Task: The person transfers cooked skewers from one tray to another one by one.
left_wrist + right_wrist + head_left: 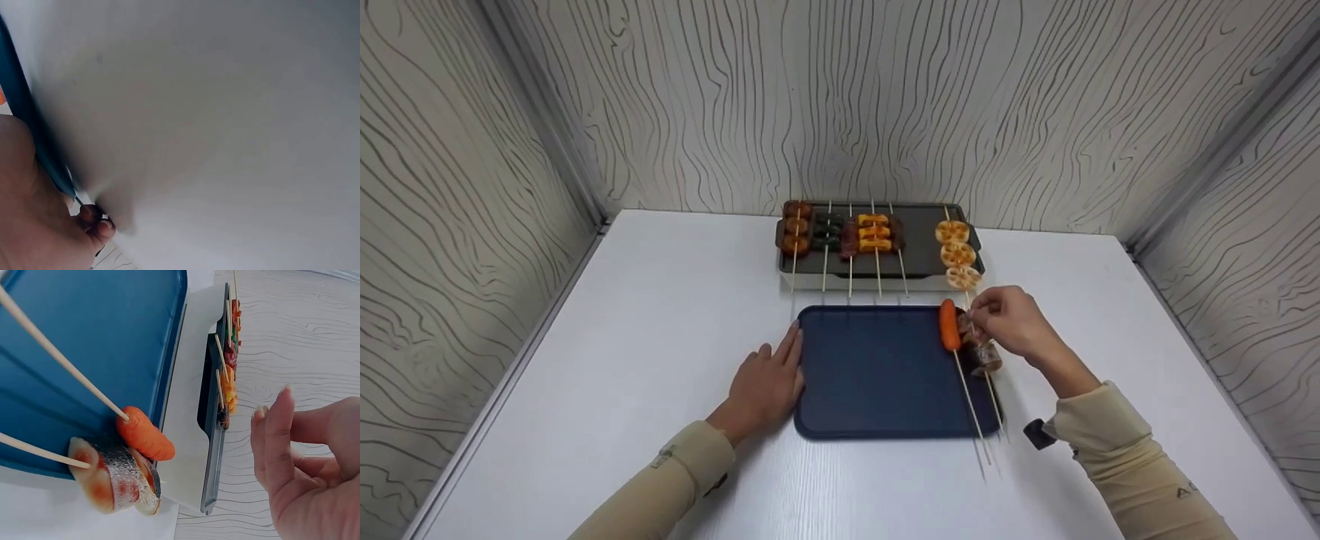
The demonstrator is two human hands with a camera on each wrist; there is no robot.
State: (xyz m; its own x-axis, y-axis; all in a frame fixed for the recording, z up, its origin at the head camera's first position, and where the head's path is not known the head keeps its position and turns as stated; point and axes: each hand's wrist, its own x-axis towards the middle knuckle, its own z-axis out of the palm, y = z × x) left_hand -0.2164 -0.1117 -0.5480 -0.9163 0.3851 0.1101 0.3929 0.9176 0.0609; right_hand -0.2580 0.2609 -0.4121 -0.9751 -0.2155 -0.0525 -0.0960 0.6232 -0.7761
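Observation:
My right hand [1011,321] pinches the lower stick of a lotus root skewer [958,255], whose pale slices stand over the right end of the dark grill plate [922,232]. In the right wrist view, thumb and fingertips of the right hand [304,455] meet, and the lotus slices do not show. Just below it, an orange sausage skewer [950,326] and a silver-skinned fish skewer [984,356] lie side by side along the right edge of the blue tray [877,375]. With extended fingers, my left hand [765,382] rests against the tray's left rim.
Several more skewers lie on the left and middle of the plate, among them brown rounds [797,226], dark green pieces [826,232] and yellow pieces [874,232]. Sticks overhang the plate's front and the tray's near edge. Patterned panels [840,97] enclose the white table [675,300].

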